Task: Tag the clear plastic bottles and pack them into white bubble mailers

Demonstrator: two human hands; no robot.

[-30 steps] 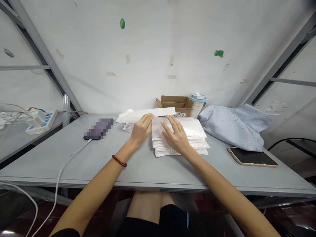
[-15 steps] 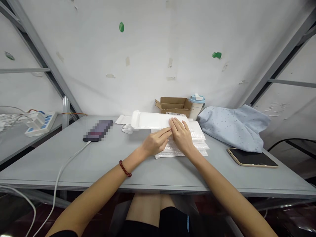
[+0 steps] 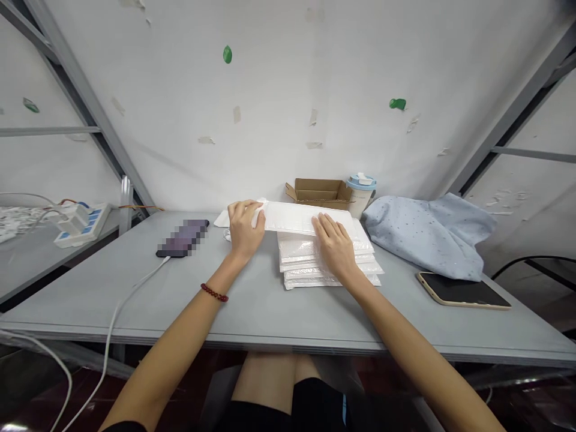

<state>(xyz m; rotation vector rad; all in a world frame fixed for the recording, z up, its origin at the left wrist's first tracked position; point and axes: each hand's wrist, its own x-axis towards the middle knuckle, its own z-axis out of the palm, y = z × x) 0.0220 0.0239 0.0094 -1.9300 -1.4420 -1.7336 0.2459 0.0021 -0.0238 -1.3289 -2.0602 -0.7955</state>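
A long white padded mailer (image 3: pixel 290 217) lies across the top of a stack of white bubble mailers (image 3: pixel 303 267), its left part sticking out past the stack. At that left end, my left hand (image 3: pixel 245 231) has its thumb and fingers closed on the mailer's end. My right hand (image 3: pixel 333 243) lies with its fingers stretched out flat on the right part of the same mailer. Another flat white piece (image 3: pixel 221 219) shows partly behind my left hand.
An open cardboard box (image 3: pixel 321 191) and a lidded cup (image 3: pixel 360 195) stand behind the stack. To the right are a light blue cloth (image 3: pixel 425 231) and a phone (image 3: pixel 463 290). At left lies a phone (image 3: pixel 183 238) on a white cable (image 3: pixel 117 309), with a power strip (image 3: pixel 85 225) beyond.
My left hand has moved left from beside my right hand to the mailer's left end and closed on it. My right hand stays on the right part. The view has shifted slightly.
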